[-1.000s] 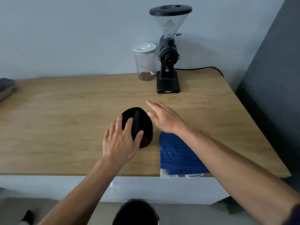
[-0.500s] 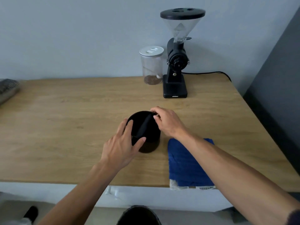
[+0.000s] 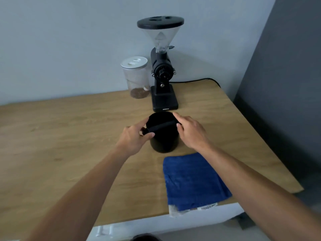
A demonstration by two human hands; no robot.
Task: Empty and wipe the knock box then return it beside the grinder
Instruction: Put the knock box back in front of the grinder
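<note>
The black round knock box stands upright on the wooden table, just in front of the black coffee grinder. A black bar crosses its open top. My left hand grips the left end of that bar and the box's left side. My right hand rests on the right rim, fingers curled over the bar's other end. A folded blue cloth lies flat near the table's front edge, just to the right of and nearer than the box.
A clear jar with a white lid holding some coffee stands left of the grinder. The grinder's black cord runs along the back right edge. A dark wall borders the table's right side. A dark round object sits below the table edge.
Both hands closed onto the knock box: the left moved to the bar's left end, the right onto the right rim. The view shifted closer to the grinder.
</note>
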